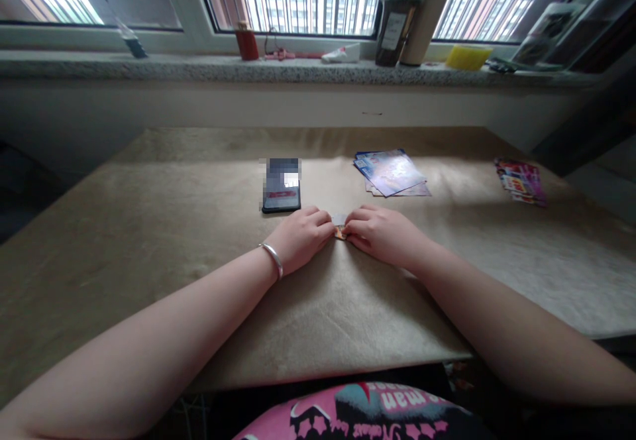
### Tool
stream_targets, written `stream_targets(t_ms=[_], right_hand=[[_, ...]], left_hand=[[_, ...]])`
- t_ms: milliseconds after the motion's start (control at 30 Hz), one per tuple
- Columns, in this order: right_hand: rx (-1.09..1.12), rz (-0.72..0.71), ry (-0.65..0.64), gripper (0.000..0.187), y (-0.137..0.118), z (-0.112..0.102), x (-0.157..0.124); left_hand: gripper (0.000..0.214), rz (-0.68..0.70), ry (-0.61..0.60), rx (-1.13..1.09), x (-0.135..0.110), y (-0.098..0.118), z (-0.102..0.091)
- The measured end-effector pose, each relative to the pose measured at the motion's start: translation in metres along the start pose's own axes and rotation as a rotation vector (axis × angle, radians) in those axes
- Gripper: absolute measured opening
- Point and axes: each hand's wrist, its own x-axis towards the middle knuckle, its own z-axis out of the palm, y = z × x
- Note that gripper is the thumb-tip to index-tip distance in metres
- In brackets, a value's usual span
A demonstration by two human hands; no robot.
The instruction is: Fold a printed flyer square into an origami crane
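Between my two hands, over the middle of the table, is a small printed piece of paper or card [340,232] with a pale upper part and an orange patch below. My left hand [301,238], with a silver bangle on the wrist, is closed with its fingertips on the piece's left edge. From the other side my right hand [380,233] pinches the right edge. The fingers cover most of the piece, so its full shape is hidden. Just beyond my left hand lies a dark phone [282,203], its screen partly pixelated.
Glossy printed sheets [395,171] lie in a loose stack beyond my right hand. Colourful cards or packets [521,183] are fanned at the table's right. A stone windowsill [189,69] behind the table [149,228] carries a red container [246,42], a dark jar [395,29] and a yellow block [468,57].
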Motion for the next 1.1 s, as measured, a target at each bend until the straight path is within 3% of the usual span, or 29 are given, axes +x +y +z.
stream_targets(t_ms=[500,833,1100], right_hand=[[0.022,-0.062,0.039,0.022,0.005,0.007,0.003],[0.222,0.13,0.117,0.014,0.004,0.01,0.005],[0.235,0.323,0.051,0.011,0.004,0.013,0.008]], left_hand=[[0.017,-0.023,-0.029,0.005,0.0,0.002,-0.003],[0.02,-0.028,-0.033,0.0,-0.001,0.003,-0.007],[0.02,-0.064,-0.033,-0.012,-0.003,0.0,-0.004]])
